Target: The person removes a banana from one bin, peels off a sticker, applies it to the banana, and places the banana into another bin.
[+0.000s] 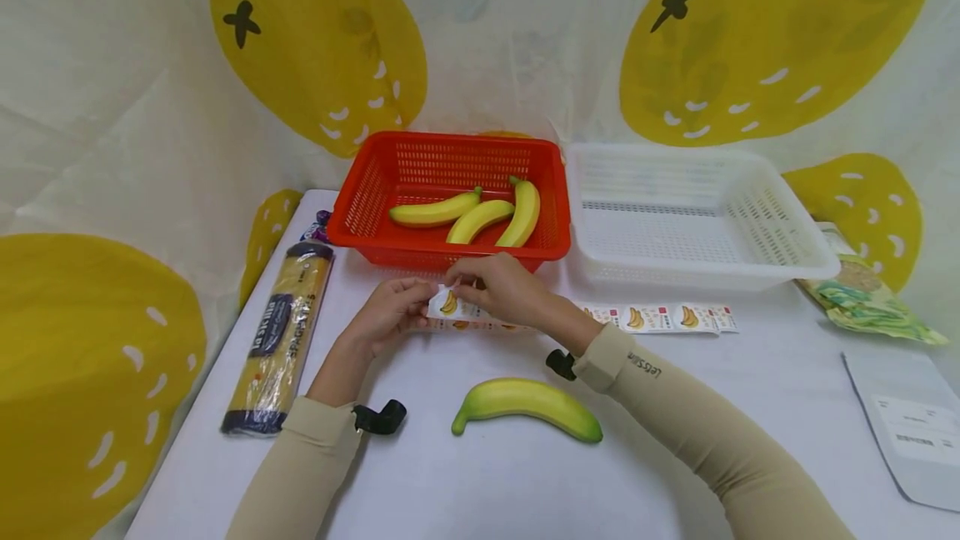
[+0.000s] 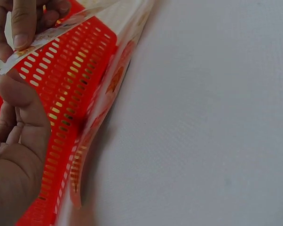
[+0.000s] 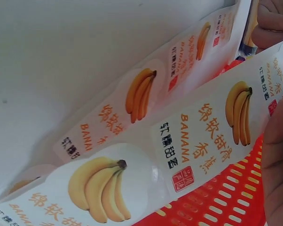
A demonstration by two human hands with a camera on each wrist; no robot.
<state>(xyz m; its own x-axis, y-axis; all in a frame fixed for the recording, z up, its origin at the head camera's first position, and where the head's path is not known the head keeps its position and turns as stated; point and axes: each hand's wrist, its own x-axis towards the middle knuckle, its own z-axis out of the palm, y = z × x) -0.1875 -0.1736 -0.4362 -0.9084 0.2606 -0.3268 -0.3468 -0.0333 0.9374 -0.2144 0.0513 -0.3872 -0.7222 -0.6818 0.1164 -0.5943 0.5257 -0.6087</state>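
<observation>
The left hand pinches the end of the banana label strip between thumb and fingers; the right hand pinches the same strip just beside it. Both work in front of the red basket, near the far edge of the worktop, and the rest of the strip trails toward the right edge. The step looks like freeing a label from its backing. It would go best with the left hand steady while the right bends the backing sharply away, so the label's edge lifts without creasing. Touching only that edge should spare the glue. The loose banana, lying nearer the worktop's near edge, is well placed there, apart from the strip.
</observation>
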